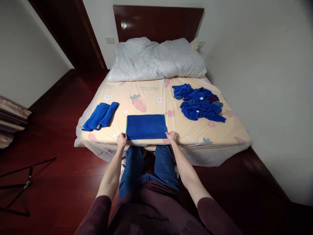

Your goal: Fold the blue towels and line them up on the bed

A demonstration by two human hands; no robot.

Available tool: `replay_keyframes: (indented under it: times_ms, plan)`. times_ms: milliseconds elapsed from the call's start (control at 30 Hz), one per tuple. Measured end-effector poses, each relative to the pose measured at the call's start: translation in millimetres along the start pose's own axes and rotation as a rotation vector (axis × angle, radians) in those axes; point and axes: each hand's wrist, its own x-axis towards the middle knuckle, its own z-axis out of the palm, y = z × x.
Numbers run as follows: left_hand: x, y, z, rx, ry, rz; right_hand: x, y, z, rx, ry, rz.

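Maroon shirt foremost, right hand and, seemingly, left hand pinch blue cloth between fingers at bed's foot, where uneven tugging could cause creases.

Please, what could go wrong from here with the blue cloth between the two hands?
The flat blue cloth lies close to the near edge of the bed, so it might slip off. The left hand and right hand hold it at the near corners, so an uneven pull could skew it.
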Motion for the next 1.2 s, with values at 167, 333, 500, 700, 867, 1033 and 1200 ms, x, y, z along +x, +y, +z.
replay_keyframes:
  times_ms: [167, 333, 500, 700, 867, 1033, 1200]
  plan:
    - [-9.3, 6.2, -8.5, 0.075, 0.079, 0.128, -4.3, -0.5, -3.3, 0.121, 0.043, -0.063]
    - [-5.7, -4.0, -20.9, 0.212, 0.122, 0.543, -11.7, 8.9, -12.7, 0.252, 0.055, -0.175]
    - [-6.4, -29.7, -22.0, 0.158, 0.000, 0.912, -18.0, 24.3, -42.4, 0.243, 0.056, -0.376]
    - [-14.0, -46.6, -10.0, 0.166, -0.106, 0.958, -39.4, 22.9, -62.8, -0.045, -0.181, -0.944]
    - [-14.6, -46.1, -2.0, 0.205, -0.130, 0.812, -44.0, 27.0, -51.5, -0.387, -0.342, -1.038]
    - [-16.0, -40.5, 3.3, 0.195, -0.101, 0.753, -38.4, 36.1, -39.2, -0.449, -0.286, -0.985]
    - [-14.3, -27.7, 6.1, 0.217, -0.114, 0.685, -35.3, 25.3, -28.8, -0.501, -0.240, -0.960]
